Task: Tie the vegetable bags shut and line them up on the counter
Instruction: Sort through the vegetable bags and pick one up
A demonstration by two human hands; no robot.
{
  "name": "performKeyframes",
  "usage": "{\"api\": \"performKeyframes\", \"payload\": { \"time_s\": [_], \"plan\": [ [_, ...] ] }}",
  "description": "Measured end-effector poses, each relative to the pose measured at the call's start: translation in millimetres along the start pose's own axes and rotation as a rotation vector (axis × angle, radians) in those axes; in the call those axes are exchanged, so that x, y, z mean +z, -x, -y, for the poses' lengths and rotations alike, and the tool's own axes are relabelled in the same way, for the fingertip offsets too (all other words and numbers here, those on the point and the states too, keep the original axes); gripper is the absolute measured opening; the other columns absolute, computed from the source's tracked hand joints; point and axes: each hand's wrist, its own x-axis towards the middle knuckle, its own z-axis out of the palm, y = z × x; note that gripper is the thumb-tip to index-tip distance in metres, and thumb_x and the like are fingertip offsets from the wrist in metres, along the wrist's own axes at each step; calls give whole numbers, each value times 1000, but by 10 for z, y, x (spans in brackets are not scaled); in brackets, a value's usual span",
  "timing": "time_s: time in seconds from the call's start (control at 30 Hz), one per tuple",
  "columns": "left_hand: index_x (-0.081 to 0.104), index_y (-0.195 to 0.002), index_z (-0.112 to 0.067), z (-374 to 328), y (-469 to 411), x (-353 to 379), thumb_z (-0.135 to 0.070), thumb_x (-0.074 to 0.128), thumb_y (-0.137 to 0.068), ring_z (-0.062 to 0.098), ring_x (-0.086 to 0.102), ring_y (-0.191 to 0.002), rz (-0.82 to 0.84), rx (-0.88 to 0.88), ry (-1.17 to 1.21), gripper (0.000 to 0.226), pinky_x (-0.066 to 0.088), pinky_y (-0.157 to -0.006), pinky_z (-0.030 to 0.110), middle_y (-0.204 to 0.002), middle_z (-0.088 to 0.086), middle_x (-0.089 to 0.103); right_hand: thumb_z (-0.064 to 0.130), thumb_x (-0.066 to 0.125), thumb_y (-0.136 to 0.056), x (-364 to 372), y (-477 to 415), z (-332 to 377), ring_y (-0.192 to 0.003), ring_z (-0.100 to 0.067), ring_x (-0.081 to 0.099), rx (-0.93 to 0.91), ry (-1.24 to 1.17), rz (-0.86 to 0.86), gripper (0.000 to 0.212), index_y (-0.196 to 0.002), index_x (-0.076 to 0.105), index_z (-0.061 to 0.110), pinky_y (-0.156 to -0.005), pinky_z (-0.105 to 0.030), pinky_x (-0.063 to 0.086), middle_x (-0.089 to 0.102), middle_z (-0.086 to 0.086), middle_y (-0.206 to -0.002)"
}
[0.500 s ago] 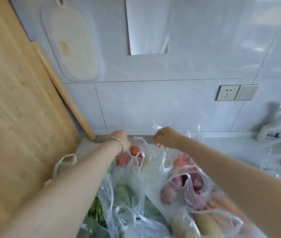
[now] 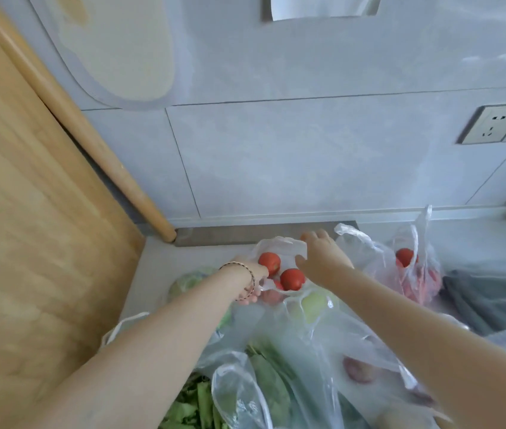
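- Plainly, the tomato bag (image 2: 279, 247) stands on the worktop (image 2: 156, 261) at the heap's twelve o'clock, mouth open and untied.
- Left hand (image 2: 256, 281) pinches its seven-o'clock rim, fingers curled.
- Right hand (image 2: 323, 257) reaches the one-o'clock rim, fingers loosely spread; whether they grip the film I cannot tell.
- Film looks thin, limp and slippery, and the tomatoes (image 2: 292, 278) probably bruise, so take the loop handles, not the load.
- Greens bag (image 2: 264, 385) crowds in at six o'clock, a second bag (image 2: 400, 274) at three, and a rolling pin (image 2: 91, 144) leans at ten.
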Motion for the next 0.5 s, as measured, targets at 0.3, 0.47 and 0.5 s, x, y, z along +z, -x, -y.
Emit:
{"api": "performKeyframes", "payload": {
  "time_s": [0.3, 0.47, 0.5],
  "plan": [
    [57, -55, -11, -177, -403, -199, -10, 52, -80, 24, 54, -60, -151, 386, 378, 25, 44, -60, 25, -62, 7, 65, 20, 43, -92, 189, -405, -18, -95, -31, 55, 235, -233, -23, 29, -100, 62, 0, -74, -33, 45, 61, -15, -99],
    [58, -65, -4, -285, -317, -358, -6, 47, -87, 17, 57, -47, -27, 365, 904, 24, 50, -48, 19, -51, 5, 57, 14, 37, -88, -23, -479, 135, -61, -21, 50, 198, -674, -12, 33, -74, 62, -3, -60, -28, 37, 59, 0, -58],
    [60, -70, -3, -282, -306, -372, -3, 43, -87, 15, 57, -44, -26, 375, 918, 24, 50, -46, 19, -54, 6, 57, 11, 36, -87, -64, -478, 158, -65, -23, 53, 184, -776, 14, 33, -66, 60, 1, -68, -31, 38, 57, 2, -50]
  ]
}}
